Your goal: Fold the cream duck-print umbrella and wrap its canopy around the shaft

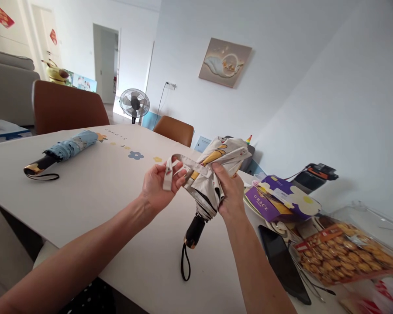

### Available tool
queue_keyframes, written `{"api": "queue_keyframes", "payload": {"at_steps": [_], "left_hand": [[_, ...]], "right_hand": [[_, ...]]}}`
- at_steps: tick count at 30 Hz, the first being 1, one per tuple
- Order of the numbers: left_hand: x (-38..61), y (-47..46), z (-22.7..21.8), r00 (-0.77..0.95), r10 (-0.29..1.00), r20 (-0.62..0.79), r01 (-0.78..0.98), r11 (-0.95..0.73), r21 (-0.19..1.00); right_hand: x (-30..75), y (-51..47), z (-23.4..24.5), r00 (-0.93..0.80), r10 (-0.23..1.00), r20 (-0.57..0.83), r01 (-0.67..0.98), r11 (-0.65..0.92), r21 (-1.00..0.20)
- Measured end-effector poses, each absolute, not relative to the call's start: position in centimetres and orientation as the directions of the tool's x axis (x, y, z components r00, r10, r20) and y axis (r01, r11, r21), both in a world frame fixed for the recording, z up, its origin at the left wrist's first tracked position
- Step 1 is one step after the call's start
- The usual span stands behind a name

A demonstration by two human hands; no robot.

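Note:
I hold a folded cream umbrella [223, 153] with a yellow cartoon print above the white table [118, 205]. My right hand [228, 192] is wrapped round its bunched canopy near the middle. My left hand [159, 183] pinches the end of the umbrella's closing strap [178, 163], pulled out to the left. The black handle [194, 232] with a gold ring and a black wrist loop points down toward me, close over the table.
A second folded umbrella, light blue [63, 150], lies at the table's far left. Right of my hands are a purple box [275, 198], a black phone [281, 261] and a clear box of biscuits [343, 257]. Brown chairs [65, 107] stand behind the table.

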State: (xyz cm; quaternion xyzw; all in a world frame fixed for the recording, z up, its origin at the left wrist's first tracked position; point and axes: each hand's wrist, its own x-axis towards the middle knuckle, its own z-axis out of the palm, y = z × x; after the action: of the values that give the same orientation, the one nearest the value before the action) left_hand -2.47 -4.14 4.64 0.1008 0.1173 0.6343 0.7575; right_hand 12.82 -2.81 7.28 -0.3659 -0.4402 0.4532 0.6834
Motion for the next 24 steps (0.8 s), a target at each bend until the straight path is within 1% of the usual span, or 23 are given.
{"api": "queue_keyframes", "payload": {"at_steps": [2, 4, 6, 7, 8, 9, 10, 11, 12, 13, 14, 15, 16, 17, 18, 21, 24], "left_hand": [[-2.8, -3.8, 4.7, 0.092, 0.994, -0.063, -0.949, 0.106, 0.296], [-3.2, -3.2, 4.4, 0.005, 0.994, -0.11, -0.936, 0.043, 0.35], [-3.5, -2.5, 3.9, -0.116, 0.974, -0.193, -0.873, -0.007, 0.487], [-3.6, -2.3, 3.7, -0.165, 0.963, -0.212, -0.821, -0.015, 0.57], [-3.5, -2.2, 3.5, -0.177, 0.961, -0.211, -0.762, 0.002, 0.648], [-3.4, -2.2, 3.3, -0.146, 0.97, -0.194, -0.702, 0.037, 0.711], [-3.2, -2.3, 3.3, -0.061, 0.983, -0.173, -0.645, 0.094, 0.759], [-3.0, -2.6, 3.3, 0.079, 0.984, -0.159, -0.589, 0.175, 0.789], [-2.7, -2.9, 3.3, 0.257, 0.954, -0.153, -0.532, 0.272, 0.802], [-2.4, -3.3, 3.3, 0.447, 0.883, -0.145, -0.468, 0.369, 0.803], [-2.1, -3.8, 3.4, 0.616, 0.777, -0.127, -0.403, 0.45, 0.797], [-1.8, -4.2, 3.4, 0.748, 0.656, -0.097, -0.345, 0.509, 0.788], [-1.6, -4.5, 3.3, 0.835, 0.547, -0.061, -0.3, 0.546, 0.782], [-1.4, -4.8, 3.2, 0.881, 0.473, -0.025, -0.279, 0.56, 0.78], [-1.4, -5.1, 3.1, 0.901, 0.433, 0.01, -0.276, 0.556, 0.784], [-1.3, -5.5, 2.9, 0.888, 0.456, 0.064, -0.32, 0.512, 0.797], [-1.3, -5.9, 3.0, 0.867, 0.497, 0.002, -0.281, 0.486, 0.828]], "right_hand": [[13.1, -2.9, 7.4, 0.188, 0.954, 0.234, -0.327, 0.285, -0.901], [13.1, -3.0, 7.4, 0.136, 0.971, 0.199, -0.384, 0.237, -0.892], [13.1, -3.0, 7.3, 0.072, 0.982, 0.172, -0.448, 0.186, -0.874], [13.1, -2.9, 7.3, 0.055, 0.985, 0.162, -0.473, 0.169, -0.865], [13.1, -2.8, 7.3, 0.051, 0.987, 0.153, -0.493, 0.158, -0.856], [13.1, -2.7, 7.3, 0.058, 0.988, 0.146, -0.508, 0.156, -0.847], [13.2, -2.6, 7.3, 0.07, 0.987, 0.145, -0.523, 0.16, -0.837], [13.2, -2.5, 7.4, 0.083, 0.985, 0.15, -0.539, 0.171, -0.825], [13.3, -2.4, 7.5, 0.097, 0.981, 0.166, -0.554, 0.192, -0.81], [13.4, -2.3, 7.6, 0.113, 0.975, 0.191, -0.567, 0.221, -0.793], [13.5, -2.3, 7.8, 0.131, 0.966, 0.221, -0.578, 0.255, -0.775], [13.6, -2.3, 8.0, 0.151, 0.957, 0.249, -0.588, 0.289, -0.755], [13.7, -2.4, 8.2, 0.17, 0.948, 0.27, -0.599, 0.317, -0.736], [13.8, -2.5, 8.4, 0.19, 0.939, 0.285, -0.608, 0.341, -0.717], [13.9, -2.6, 8.6, 0.212, 0.931, 0.297, -0.612, 0.363, -0.702], [14.1, -3.2, 9.0, 0.244, 0.91, 0.335, -0.596, 0.413, -0.689], [14.2, -3.5, 9.2, 0.227, 0.914, 0.336, -0.614, 0.402, -0.68]]}}
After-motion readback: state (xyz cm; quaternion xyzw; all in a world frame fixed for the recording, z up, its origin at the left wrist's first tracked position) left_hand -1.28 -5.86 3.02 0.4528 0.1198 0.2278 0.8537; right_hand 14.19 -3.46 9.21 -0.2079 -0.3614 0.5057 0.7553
